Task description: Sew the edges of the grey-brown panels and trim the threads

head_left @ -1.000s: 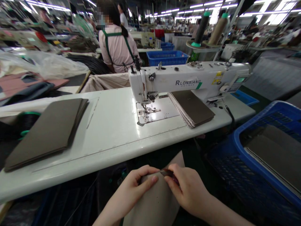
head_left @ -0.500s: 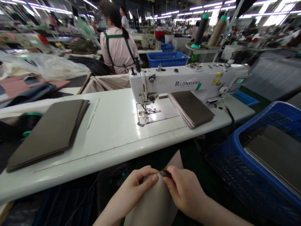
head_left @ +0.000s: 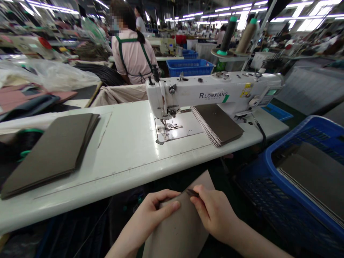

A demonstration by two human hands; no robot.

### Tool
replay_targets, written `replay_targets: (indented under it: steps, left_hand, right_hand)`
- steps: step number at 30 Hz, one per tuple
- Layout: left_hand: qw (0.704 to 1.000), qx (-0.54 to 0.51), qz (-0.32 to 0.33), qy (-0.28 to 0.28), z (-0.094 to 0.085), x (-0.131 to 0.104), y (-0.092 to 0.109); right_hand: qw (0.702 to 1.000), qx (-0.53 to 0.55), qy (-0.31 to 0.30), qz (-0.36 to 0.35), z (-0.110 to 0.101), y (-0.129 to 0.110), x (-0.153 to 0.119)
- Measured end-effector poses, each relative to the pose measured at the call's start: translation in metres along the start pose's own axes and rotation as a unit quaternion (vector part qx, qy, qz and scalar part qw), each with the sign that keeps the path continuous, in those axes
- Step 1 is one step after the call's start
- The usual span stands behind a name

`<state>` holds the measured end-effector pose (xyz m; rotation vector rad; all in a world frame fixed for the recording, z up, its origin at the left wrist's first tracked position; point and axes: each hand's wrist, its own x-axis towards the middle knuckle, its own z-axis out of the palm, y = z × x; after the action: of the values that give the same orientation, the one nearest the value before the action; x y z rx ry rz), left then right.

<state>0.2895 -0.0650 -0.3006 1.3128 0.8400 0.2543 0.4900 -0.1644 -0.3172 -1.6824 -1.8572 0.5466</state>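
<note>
Low in the head view, my left hand [head_left: 154,213] grips the upper edge of a grey-beige panel [head_left: 177,229] between thumb and fingers. Just right of it, my right hand [head_left: 215,211] pinches a small dark pointed tool [head_left: 192,192] against the panel's edge; its exact kind is unclear. The panel hangs bent below both hands, with a corner sticking up behind the right fingers. Both hands are in front of the white table's [head_left: 129,157] near edge.
A white sewing machine [head_left: 215,89] stands on the table, with a stack of dark panels [head_left: 219,123] under its arm. Another stack [head_left: 53,150] lies at the left. A blue basket [head_left: 271,157] with panels is at the right. A person [head_left: 133,53] sits beyond the table.
My right hand has shifted slightly right and up along with the dark tool, away from my left thumb. More of the panel's raised corner and right side shows.
</note>
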Motion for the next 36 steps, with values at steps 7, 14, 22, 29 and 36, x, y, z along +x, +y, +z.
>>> replay_targets:
  steps: [7,14,22,29,36]
  left_hand:
    - [0.999,-0.040,-0.009,0.009,0.003,0.001,-0.001]
    - [0.998,-0.050,-0.017,0.028,0.005,0.003,-0.005]
    - [0.997,-0.072,-0.028,0.024,0.005,0.005,-0.009]
    - [0.997,-0.069,-0.025,0.022,0.006,0.004,-0.011]
    - [0.997,-0.063,-0.027,0.026,0.005,0.003,-0.008]
  right_hand:
    - [1.000,-0.021,-0.007,0.004,-0.002,-0.002,-0.001]
    - [0.999,-0.037,0.000,0.011,0.000,-0.004,0.000]
    - [0.999,-0.047,0.028,0.001,0.004,-0.002,-0.003]
    - [0.999,-0.037,0.005,0.011,0.000,-0.003,-0.002]
    - [1.000,-0.019,-0.003,0.014,-0.001,-0.002,-0.003]
